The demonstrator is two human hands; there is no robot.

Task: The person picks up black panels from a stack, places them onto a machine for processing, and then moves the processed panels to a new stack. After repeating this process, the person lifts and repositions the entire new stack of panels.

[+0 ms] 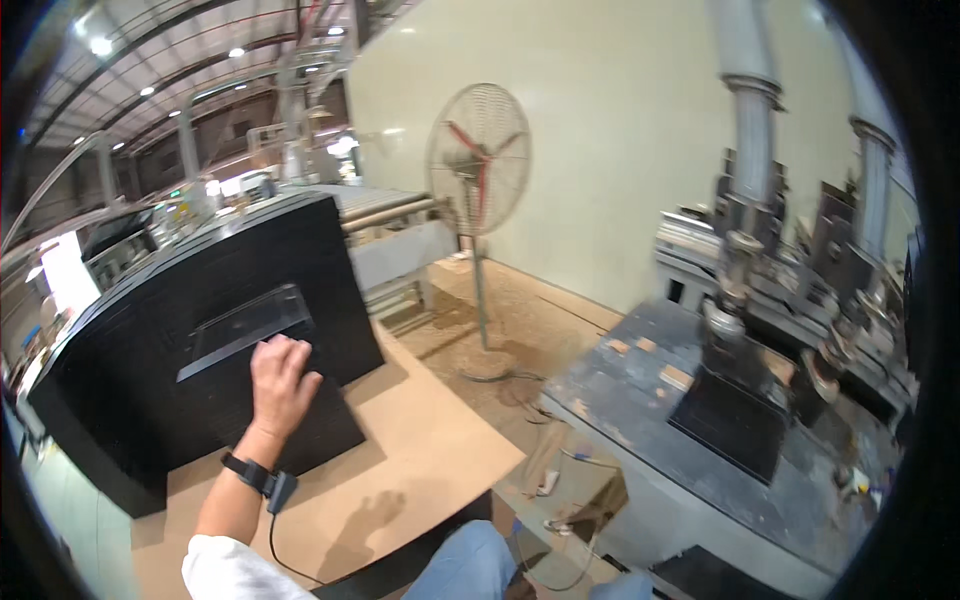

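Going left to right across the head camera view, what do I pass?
Tall stack of black panels → left hand pressed flat on a smaller black stack → standing fan → grey machine table → black panel lying under the machine head.

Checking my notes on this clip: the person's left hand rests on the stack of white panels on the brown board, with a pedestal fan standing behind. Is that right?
Not quite. The panels are black, not white. The head view shows the left hand resting on the black stack, which sits on the brown board, with the pedestal fan behind.
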